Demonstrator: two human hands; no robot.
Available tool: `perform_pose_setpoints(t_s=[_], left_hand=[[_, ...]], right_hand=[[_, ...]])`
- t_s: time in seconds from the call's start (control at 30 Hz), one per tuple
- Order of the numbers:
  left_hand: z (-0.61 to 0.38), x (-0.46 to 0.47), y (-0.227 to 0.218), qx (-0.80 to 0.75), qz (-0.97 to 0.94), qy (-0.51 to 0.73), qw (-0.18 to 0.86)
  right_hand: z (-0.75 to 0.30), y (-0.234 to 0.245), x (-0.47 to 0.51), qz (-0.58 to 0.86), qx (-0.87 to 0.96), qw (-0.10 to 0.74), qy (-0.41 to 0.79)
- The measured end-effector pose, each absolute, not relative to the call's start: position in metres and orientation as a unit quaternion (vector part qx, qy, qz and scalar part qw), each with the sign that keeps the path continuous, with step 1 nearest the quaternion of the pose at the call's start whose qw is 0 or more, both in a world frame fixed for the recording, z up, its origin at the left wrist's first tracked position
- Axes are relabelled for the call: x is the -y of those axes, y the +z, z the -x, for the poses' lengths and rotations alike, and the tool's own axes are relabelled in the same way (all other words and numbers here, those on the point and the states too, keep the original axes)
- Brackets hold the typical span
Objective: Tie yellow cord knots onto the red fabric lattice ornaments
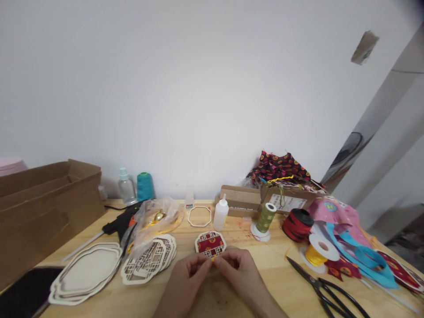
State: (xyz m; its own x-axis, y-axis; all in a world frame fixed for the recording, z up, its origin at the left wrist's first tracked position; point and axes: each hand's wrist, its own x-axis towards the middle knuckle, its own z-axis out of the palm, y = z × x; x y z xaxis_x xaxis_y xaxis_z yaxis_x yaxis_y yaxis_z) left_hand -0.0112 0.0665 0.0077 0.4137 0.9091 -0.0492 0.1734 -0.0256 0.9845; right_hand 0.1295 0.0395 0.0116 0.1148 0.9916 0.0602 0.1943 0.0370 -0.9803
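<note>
My left hand and my right hand meet at the near middle of the wooden table, fingers pinched together on a small yellow bit between the fingertips. Just beyond the fingertips lies a round lattice wooden ornament with red patterned fabric. Both hands are closed in a pinch; what the yellow bit is I cannot make out.
Stacked cut wooden frames and lattice pieces lie at left, with a glue gun, plastic bag and cardboard box. A glue bottle, green thread spool, yellow spool, red cord spool, scissors and fabric sit right.
</note>
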Motion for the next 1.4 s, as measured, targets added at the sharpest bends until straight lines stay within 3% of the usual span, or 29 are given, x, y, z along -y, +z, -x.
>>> perform_pose_setpoints(t_s=[0.4,0.53,0.7,0.8,1.03,1.4], left_hand=[[0.01,-0.06,0.021,-0.406,-0.701,0.316,0.494],[0.01,-0.061,0.017,-0.384,-0.663,0.319,0.558],[0.01,-0.059,0.015,-0.486,-0.553,0.357,0.575],[0.01,-0.062,0.015,-0.422,-0.587,0.323,0.61],[0.016,-0.071,0.013,-0.388,-0.612,0.307,0.617],[0.011,-0.068,0.018,-0.428,-0.642,0.285,0.569]], right_hand=[[-0.13,0.008,-0.037,0.51,0.599,0.473,0.397],[-0.13,0.015,-0.032,0.535,0.676,0.412,0.294],[-0.129,0.025,-0.024,0.534,0.775,0.298,0.16],[-0.129,0.026,-0.021,0.538,0.788,0.27,0.13],[-0.131,0.027,-0.023,0.515,0.759,0.352,0.185],[-0.126,0.012,-0.036,0.546,0.412,0.538,0.493]])
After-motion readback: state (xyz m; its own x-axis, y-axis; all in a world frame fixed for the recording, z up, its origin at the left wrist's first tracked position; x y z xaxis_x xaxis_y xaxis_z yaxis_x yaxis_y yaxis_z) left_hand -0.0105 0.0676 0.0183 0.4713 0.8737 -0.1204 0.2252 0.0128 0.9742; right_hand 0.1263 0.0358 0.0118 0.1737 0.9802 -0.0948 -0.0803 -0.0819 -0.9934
